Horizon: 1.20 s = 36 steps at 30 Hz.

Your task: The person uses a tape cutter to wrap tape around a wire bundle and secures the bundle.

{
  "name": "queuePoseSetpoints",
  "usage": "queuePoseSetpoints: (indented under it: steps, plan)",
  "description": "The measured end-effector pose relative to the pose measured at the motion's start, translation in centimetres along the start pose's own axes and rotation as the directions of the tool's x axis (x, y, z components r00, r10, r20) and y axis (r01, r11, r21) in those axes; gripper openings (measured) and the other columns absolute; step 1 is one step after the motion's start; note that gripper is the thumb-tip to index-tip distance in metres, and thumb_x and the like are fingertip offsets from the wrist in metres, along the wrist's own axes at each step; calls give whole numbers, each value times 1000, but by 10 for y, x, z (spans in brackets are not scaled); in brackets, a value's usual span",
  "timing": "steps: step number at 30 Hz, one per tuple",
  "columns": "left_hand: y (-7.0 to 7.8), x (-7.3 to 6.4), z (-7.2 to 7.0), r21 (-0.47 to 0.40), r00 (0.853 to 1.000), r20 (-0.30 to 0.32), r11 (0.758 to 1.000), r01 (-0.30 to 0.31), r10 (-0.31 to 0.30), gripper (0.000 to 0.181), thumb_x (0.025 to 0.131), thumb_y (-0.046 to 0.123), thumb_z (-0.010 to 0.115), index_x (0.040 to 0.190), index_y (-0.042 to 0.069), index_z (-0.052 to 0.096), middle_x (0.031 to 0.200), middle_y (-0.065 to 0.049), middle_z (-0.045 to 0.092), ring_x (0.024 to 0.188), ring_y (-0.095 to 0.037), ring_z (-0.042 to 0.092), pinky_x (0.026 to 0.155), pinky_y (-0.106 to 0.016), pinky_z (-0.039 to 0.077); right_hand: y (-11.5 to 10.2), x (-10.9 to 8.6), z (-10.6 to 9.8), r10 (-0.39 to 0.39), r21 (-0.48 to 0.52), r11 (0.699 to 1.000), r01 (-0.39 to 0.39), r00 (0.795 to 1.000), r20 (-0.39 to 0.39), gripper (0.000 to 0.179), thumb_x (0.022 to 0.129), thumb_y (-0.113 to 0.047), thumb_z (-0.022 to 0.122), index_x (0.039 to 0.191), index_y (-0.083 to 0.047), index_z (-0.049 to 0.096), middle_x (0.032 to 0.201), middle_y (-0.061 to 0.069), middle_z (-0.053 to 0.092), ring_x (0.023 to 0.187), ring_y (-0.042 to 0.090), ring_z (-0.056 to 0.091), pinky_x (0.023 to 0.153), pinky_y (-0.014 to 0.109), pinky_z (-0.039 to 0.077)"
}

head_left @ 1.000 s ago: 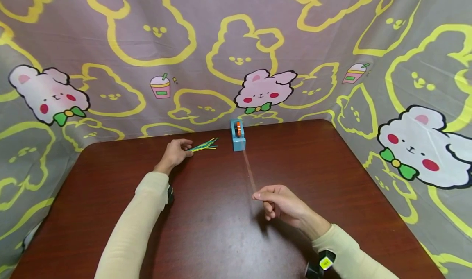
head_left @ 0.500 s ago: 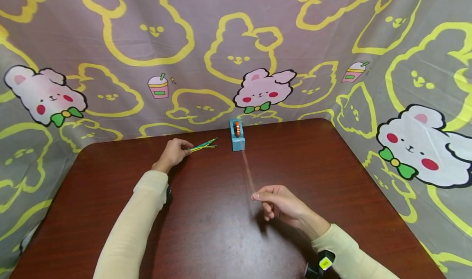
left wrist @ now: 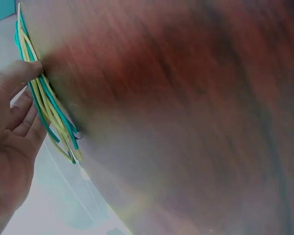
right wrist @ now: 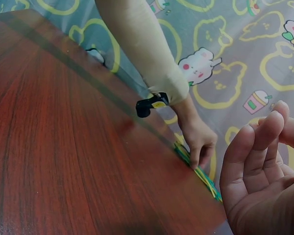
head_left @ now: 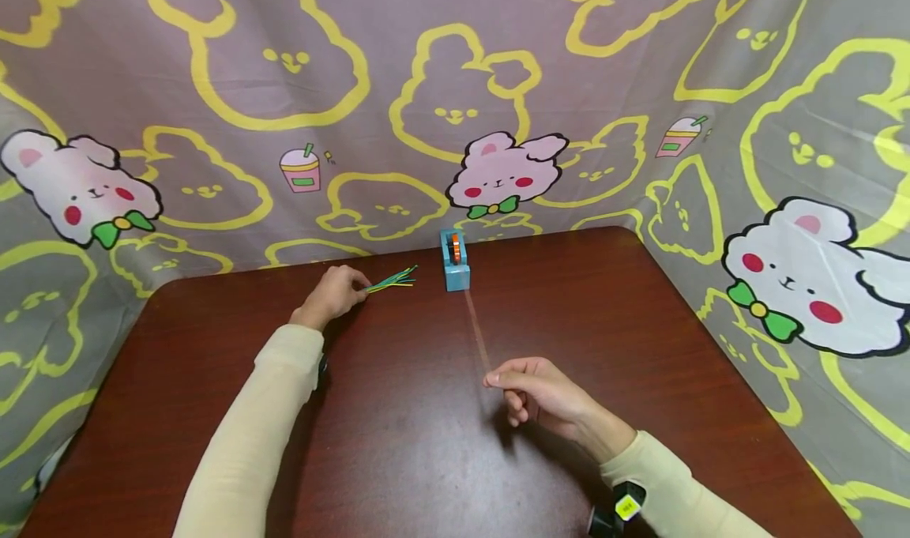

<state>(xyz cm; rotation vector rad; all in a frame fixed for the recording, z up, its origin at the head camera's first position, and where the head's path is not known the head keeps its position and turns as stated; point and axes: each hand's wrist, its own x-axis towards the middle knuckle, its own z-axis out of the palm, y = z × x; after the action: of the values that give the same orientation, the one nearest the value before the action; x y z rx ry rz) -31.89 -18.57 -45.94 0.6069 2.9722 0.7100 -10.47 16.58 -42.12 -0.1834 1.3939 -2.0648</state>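
In the head view, my left hand (head_left: 332, 295) pinches a bundle of thin green and yellow wires (head_left: 392, 280) near the back edge of the table. Its thumb presses on the wire bundle (left wrist: 51, 107) in the left wrist view, with fingers behind. A blue tape dispenser (head_left: 456, 278) with an orange-centred roll (head_left: 456, 247) stands at the back middle. From its front a strip of clear tape (head_left: 475, 329) runs toward the person. Between thumb and forefinger, my right hand (head_left: 547, 396) pinches the tape's free end. The right wrist view shows this hand's curled fingers (right wrist: 247, 166), without the tape visible.
A dark red-brown table (head_left: 398, 443) with rounded back corners lies beneath everything. Fabric printed with cartoon bunnies (head_left: 506, 173) hangs along its back and sides. Each forearm carries a black wrist camera (head_left: 617, 510).
The dispenser, wires and both hands keep nearly the same places, and the tape stays stretched. The whole head view has shifted slightly.
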Motion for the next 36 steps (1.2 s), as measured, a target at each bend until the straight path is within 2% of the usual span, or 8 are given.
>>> queuePoseSetpoints:
  steps: [5, 8, 12, 16, 19, 27, 33, 36]
  plan:
    - [2, 2, -1, 34, 1000, 29, 999, -4, 3, 12, 76, 8, 68, 87, 8, 72, 83, -5, 66, 77, -23, 58, 71, -38, 46, 0, 0, 1, -2, 0, 1000, 2, 1000, -1, 18, 92, -11, 57, 99, 2, 66, 55, -4, 54, 46, 5, 49, 52, 27, 46]
    - [3, 3, -2, 60, 999, 43, 998, -9, 6, 13, 74, 8, 69, 86, 7, 71, 81, -5, 66, 75, -22, 58, 70, -37, 47, 1, 1, 2, -4, 0, 1000, 4, 1000, -1, 17, 92, -11, 57, 98, 2, 66, 54, -4, 54, 46, 5, 48, 52, 27, 46]
    - [7, 8, -4, 91, 995, 98, 996, -13, 4, 9, 75, 8, 69, 84, 5, 70, 82, -6, 65, 75, -23, 58, 68, -38, 47, 1, 1, 2, -8, -4, 1000, 8, 1000, -2, 18, 92, -10, 56, 99, 3, 66, 54, -4, 53, 46, 6, 48, 52, 27, 46]
    - [12, 12, -7, 116, 985, 167, 993, 13, -32, 6, 79, 9, 68, 83, 5, 69, 82, -6, 64, 72, -21, 57, 64, -36, 47, 1, 1, 2, -1, -8, 1000, 1, 1000, -11, 17, 91, -11, 57, 98, 1, 67, 54, -4, 54, 46, 6, 48, 52, 27, 46]
    - [15, 13, -8, 124, 978, 197, 991, 46, -70, 8, 81, 12, 69, 85, 6, 68, 83, -6, 63, 70, -20, 57, 63, -35, 47, 1, 1, 3, 5, -12, 1000, -5, 1000, -18, 15, 91, -12, 58, 96, -2, 68, 54, -4, 54, 45, 5, 48, 51, 26, 46]
    - [14, 13, -4, 141, 970, 219, 987, 75, -105, 13, 82, 16, 67, 87, 4, 64, 82, -7, 61, 69, -22, 55, 63, -36, 45, 2, 1, 2, 5, -14, 1000, -6, 1000, -16, 16, 92, -12, 58, 97, -1, 68, 54, -4, 53, 45, 5, 48, 51, 26, 46]
    - [14, 11, -2, 144, 961, 253, 987, 77, -112, 16, 87, 16, 61, 78, 5, 55, 74, -8, 53, 63, -22, 46, 56, -35, 38, 2, 0, 3, 9, -6, 1000, -9, 1000, -19, 18, 91, -12, 58, 99, 3, 66, 54, -4, 54, 45, 6, 48, 52, 26, 46]
    - [13, 9, 0, 146, 963, 247, 986, 76, -111, 20, 87, 17, 60, 74, 6, 49, 71, -8, 47, 62, -21, 42, 55, -34, 35, 2, 0, 3, 11, -8, 1000, -11, 1000, -24, 19, 91, -13, 59, 99, 2, 66, 54, -4, 53, 46, 6, 48, 52, 26, 46]
